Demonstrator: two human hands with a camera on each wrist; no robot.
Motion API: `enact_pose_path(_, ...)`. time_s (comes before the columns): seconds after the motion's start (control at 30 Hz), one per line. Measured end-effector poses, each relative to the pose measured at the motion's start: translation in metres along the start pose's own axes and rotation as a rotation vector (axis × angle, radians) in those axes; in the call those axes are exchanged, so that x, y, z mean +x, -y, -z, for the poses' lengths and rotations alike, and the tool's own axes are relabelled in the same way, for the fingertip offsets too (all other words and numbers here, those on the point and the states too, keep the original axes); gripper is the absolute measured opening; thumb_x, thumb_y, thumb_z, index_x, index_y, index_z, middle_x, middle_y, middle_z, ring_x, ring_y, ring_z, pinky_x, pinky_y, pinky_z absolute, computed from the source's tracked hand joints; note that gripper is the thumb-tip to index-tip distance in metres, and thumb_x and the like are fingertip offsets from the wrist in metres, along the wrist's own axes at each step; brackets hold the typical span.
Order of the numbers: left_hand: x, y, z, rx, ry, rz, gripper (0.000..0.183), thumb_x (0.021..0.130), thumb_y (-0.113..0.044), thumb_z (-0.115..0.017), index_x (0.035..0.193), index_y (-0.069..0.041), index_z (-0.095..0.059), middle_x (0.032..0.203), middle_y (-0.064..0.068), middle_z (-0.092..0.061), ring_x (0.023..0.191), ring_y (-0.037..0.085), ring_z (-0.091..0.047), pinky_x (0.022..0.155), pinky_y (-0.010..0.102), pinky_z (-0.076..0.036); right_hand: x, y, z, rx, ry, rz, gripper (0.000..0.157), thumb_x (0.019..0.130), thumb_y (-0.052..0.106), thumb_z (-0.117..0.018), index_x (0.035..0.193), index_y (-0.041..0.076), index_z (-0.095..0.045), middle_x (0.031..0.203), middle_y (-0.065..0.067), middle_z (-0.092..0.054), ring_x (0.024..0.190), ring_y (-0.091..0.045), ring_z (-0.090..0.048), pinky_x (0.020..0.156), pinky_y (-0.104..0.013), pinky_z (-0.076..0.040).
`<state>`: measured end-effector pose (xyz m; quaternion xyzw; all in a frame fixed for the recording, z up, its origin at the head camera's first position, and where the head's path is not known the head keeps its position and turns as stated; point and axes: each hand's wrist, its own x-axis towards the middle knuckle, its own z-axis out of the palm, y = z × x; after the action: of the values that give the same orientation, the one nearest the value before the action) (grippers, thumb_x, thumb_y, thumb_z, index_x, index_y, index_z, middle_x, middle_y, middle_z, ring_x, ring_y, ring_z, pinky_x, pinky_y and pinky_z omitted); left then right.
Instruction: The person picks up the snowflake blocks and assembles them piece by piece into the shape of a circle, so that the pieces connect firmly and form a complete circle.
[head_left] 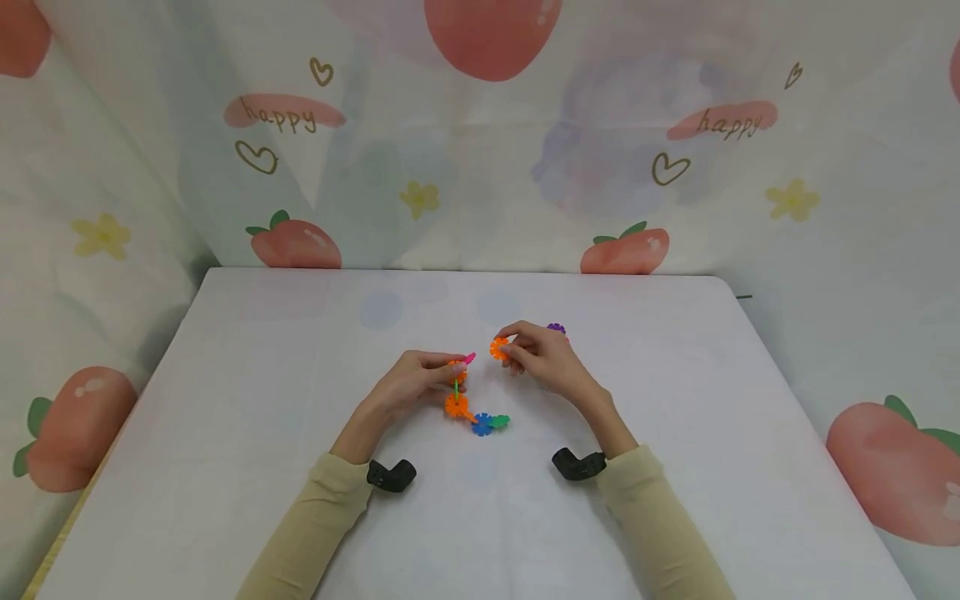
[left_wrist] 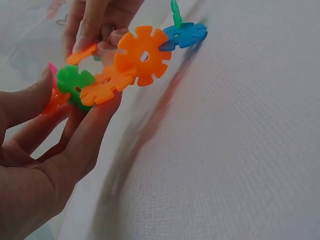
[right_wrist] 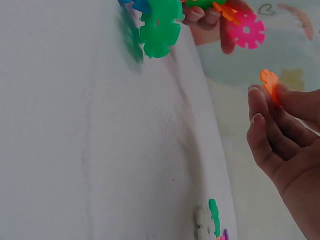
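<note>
My left hand [head_left: 405, 387] grips the upper end of a chain of notched plastic snowflake discs between thumb and fingers. That end has a pink disc [right_wrist: 246, 30] and a green disc [left_wrist: 75, 82]. Lower down, orange discs [left_wrist: 145, 56] lead to a blue disc [head_left: 482, 425] and a teal-green disc [right_wrist: 160, 30] at the far end, close over the table. To the right, my right hand [head_left: 551, 358] pinches a single orange snowflake disc [right_wrist: 270, 85] by its edge. In the head view, this disc is apart from the pink one.
A purple disc [head_left: 556, 327] shows behind the right hand. White and green discs [right_wrist: 214, 217] lie at the lower edge of the right wrist view. The white-covered table [head_left: 225, 417] meets a printed curtain [head_left: 465, 167] at the back.
</note>
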<state>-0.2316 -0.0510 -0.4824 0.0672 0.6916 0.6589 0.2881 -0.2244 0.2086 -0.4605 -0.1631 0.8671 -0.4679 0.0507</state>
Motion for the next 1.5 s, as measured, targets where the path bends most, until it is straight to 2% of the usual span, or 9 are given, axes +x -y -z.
enact_pose_path(0.17,0.001,0.000,-0.001,0.012,-0.015,0.010,0.036,0.101,-0.019,-0.067,0.131,0.001,-0.069,0.092,0.009,-0.076,0.081,0.019,-0.071,0.078,0.028,-0.062,0.004,0.004,-0.005,0.032,0.059,0.042,0.023,0.104,0.011,-0.061,0.125,0.008,-0.070,0.089,-0.016,-0.073,0.077,-0.033,-0.066,0.074,-0.046,-0.061)
enact_pose_path(0.47,0.000,-0.002,-0.002,0.033,-0.034,-0.002,0.032,0.102,-0.016,-0.066,0.125,0.005,-0.071,0.091,0.011,-0.076,0.078,0.018,-0.072,0.077,0.029,-0.062,0.009,0.011,-0.011,-0.008,0.056,0.070,0.027,0.102,0.012,-0.064,0.128,0.005,-0.071,0.086,-0.019,-0.069,0.076,-0.039,-0.063,0.063,-0.023,-0.051)
enact_pose_path(0.7,0.000,-0.002,-0.004,0.099,-0.050,-0.013,0.029,0.100,-0.014,-0.067,0.122,0.003,-0.073,0.095,0.013,-0.078,0.078,0.018,-0.072,0.077,0.030,-0.062,0.011,0.017,-0.007,-0.018,0.081,0.059,0.025,0.102,0.012,-0.065,0.125,0.010,-0.074,0.088,-0.013,-0.071,0.077,-0.038,-0.064,0.063,-0.023,-0.048)
enact_pose_path(0.9,-0.001,-0.005,-0.007,0.128,-0.058,-0.001,0.029,0.099,-0.017,-0.069,0.122,0.000,-0.074,0.097,0.013,-0.078,0.079,0.019,-0.071,0.075,0.028,-0.060,0.011,0.019,-0.001,-0.045,0.084,0.123,0.024,0.101,0.010,-0.066,0.122,0.011,-0.077,0.091,-0.009,-0.073,0.078,-0.034,-0.064,0.065,-0.025,-0.049)
enact_pose_path(1.07,-0.001,-0.004,-0.008,0.127,-0.051,-0.008,0.031,0.100,-0.018,-0.068,0.125,0.000,-0.073,0.096,0.014,-0.078,0.081,0.019,-0.073,0.076,0.029,-0.061,0.010,0.016,-0.003,-0.033,0.074,0.095,0.024,0.102,0.011,-0.064,0.123,0.009,-0.075,0.085,-0.010,-0.070,0.077,-0.037,-0.063,0.061,-0.024,-0.046)
enact_pose_path(1.17,0.000,-0.002,-0.007,0.131,-0.042,-0.020,0.032,0.100,-0.019,-0.067,0.125,0.000,-0.072,0.095,0.014,-0.078,0.082,0.018,-0.072,0.075,0.029,-0.060,0.010,0.012,-0.006,-0.027,0.051,0.087,0.024,0.102,0.011,-0.065,0.124,0.009,-0.075,0.089,-0.009,-0.073,0.076,-0.029,-0.063,0.064,-0.024,-0.050)
enact_pose_path(1.3,0.002,-0.001,-0.006,0.136,-0.034,-0.033,0.032,0.101,-0.020,-0.066,0.125,0.000,-0.072,0.093,0.013,-0.078,0.082,0.018,-0.073,0.075,0.029,-0.060,0.009,0.012,-0.007,-0.033,0.025,0.094,0.025,0.101,0.012,-0.066,0.124,0.012,-0.076,0.091,-0.005,-0.074,0.077,-0.029,-0.065,0.066,-0.024,-0.052)
enact_pose_path(1.4,0.001,-0.002,-0.005,0.141,-0.035,-0.033,0.032,0.102,-0.020,-0.066,0.126,0.000,-0.072,0.093,0.012,-0.078,0.083,0.018,-0.073,0.075,0.029,-0.060,0.009,0.012,-0.007,-0.027,0.032,0.093,0.025,0.101,0.013,-0.065,0.125,0.012,-0.075,0.086,-0.011,-0.071,0.078,-0.037,-0.063,0.062,-0.023,-0.048)
enact_pose_path(1.5,0.000,-0.002,-0.005,0.145,-0.033,-0.032,0.032,0.102,-0.021,-0.066,0.126,0.000,-0.072,0.095,0.014,-0.078,0.082,0.017,-0.073,0.075,0.028,-0.060,0.010,0.011,-0.007,-0.017,0.054,0.075,0.026,0.103,0.013,-0.064,0.126,0.011,-0.074,0.085,-0.017,-0.069,0.077,-0.035,-0.061,0.060,-0.023,-0.046)
